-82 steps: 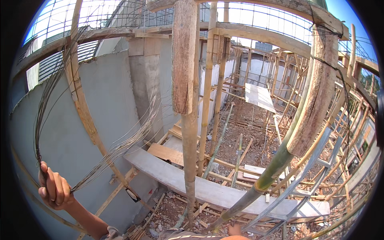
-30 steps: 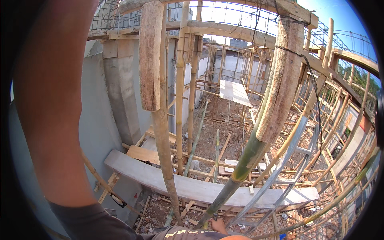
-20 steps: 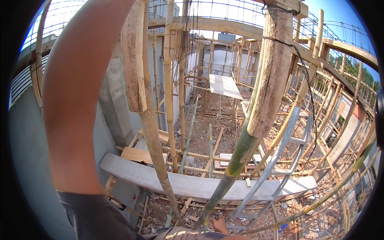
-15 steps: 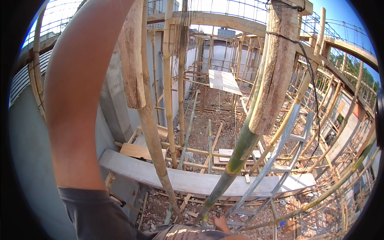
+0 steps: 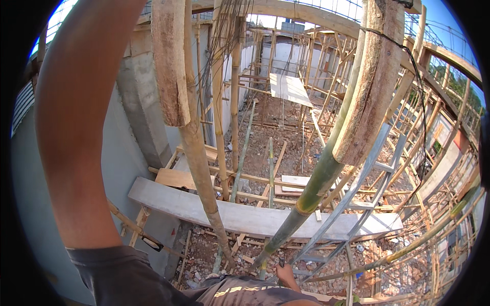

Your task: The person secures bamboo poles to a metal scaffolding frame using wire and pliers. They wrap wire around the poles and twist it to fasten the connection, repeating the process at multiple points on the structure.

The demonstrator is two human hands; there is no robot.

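My left forearm (image 5: 76,132) rises past the upper edge, so my left hand is out of the picture. Beside that arm a rough timber piece (image 5: 171,66) sits against a bamboo pole (image 5: 204,173). A bundle of thin dark wires (image 5: 224,30) hangs to the right of it. Low in the picture, near my body, my right hand (image 5: 287,275) is closed around a small dark object (image 5: 281,262); its kind does not show. Just past this hand stands a thick green bamboo pole (image 5: 298,214), with a second timber piece (image 5: 375,76) tied to its top by black wire.
A metal ladder (image 5: 352,199) leans at the right. A long pale concrete beam (image 5: 255,219) crosses in front, above rubble (image 5: 286,132). The grey wall (image 5: 71,204) stands left. Several bamboo props (image 5: 429,127) crowd the right side, and a white board (image 5: 290,89) lies farther back.
The view has tipped down slightly, and the timber and poles sit higher in it. The wire bundle has swung left and spread. My right hand shows more, still near the green pole.
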